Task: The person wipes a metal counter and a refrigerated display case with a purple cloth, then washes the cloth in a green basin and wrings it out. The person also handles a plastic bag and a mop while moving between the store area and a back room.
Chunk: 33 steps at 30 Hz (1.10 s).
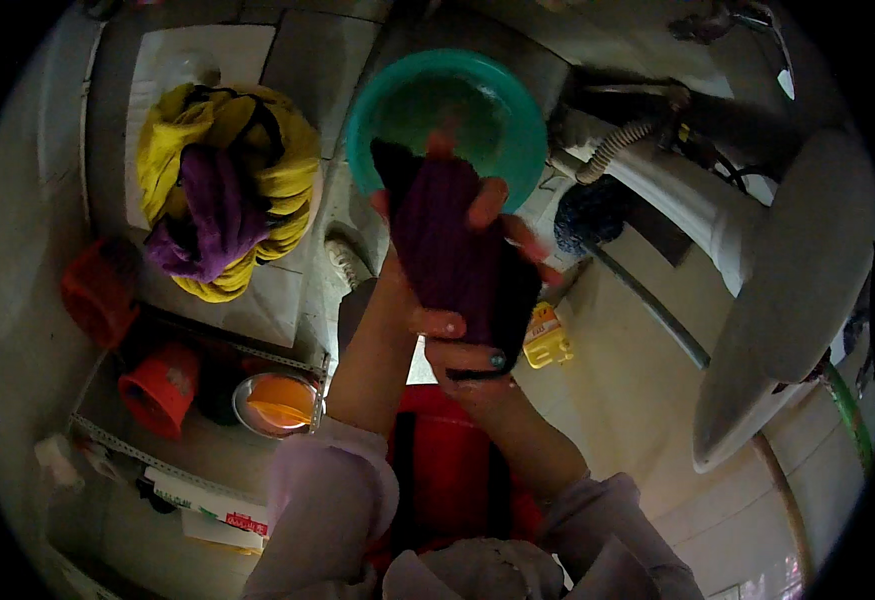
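Observation:
A dark purple and black cloth (pixel 445 232) is held up between both my hands, overlapping the near rim of a green plastic basin (pixel 536 150) with liquid in it. My left hand (pixel 488 204) grips the cloth from behind, its fingers showing around the edges; the palm is hidden. Nearer to me, my right hand (pixel 475 367) is closed around the cloth's lower end, with a small blue-green spot on one finger. To the left of the basin lies a heap of yellow cloth (pixel 287 187) with a purple cloth (pixel 220 210) on top.
A low rack (pixel 167 450) at lower left holds a red container (pixel 159 386) and a metal bowl (pixel 238 409) with an orange scoop. Another red container (pixel 99 292) is beside it. At right are a pedestal sink (pixel 790 300), a mop (pixel 591 214) and a yellow jug (pixel 547 337).

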### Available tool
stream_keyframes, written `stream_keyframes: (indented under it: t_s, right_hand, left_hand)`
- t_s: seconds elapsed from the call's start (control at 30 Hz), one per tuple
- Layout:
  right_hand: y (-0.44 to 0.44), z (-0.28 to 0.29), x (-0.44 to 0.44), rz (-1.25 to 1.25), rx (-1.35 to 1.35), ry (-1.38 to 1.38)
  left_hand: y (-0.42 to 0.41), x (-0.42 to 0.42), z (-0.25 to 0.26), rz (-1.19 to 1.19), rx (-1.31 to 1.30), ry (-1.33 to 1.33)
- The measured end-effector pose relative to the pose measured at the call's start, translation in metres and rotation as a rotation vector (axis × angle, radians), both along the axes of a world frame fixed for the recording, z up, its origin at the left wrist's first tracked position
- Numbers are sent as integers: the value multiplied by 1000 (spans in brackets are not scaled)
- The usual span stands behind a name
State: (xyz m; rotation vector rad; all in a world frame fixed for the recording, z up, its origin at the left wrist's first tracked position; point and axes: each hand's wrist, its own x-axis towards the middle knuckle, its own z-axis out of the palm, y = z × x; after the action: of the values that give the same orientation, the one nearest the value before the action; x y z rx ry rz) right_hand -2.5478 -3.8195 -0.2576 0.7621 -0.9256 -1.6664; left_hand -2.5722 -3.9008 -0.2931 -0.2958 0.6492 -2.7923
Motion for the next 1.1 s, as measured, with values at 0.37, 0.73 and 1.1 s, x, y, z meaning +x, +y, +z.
stream_keyframes:
  t_s: [0.37, 0.73, 1.1]
  right_hand:
    - [30, 16, -29, 717, 651, 943]
    - [19, -78, -14, 812, 1337, 1578]
    - [-4, -132, -11, 271, 1916, 2370]
  left_hand:
    - [-47, 18, 15, -701, -1015, -760]
    - [-22, 2, -19, -309, -2264, -930]
    - [-15, 6, -67, -41, -2143, -1394]
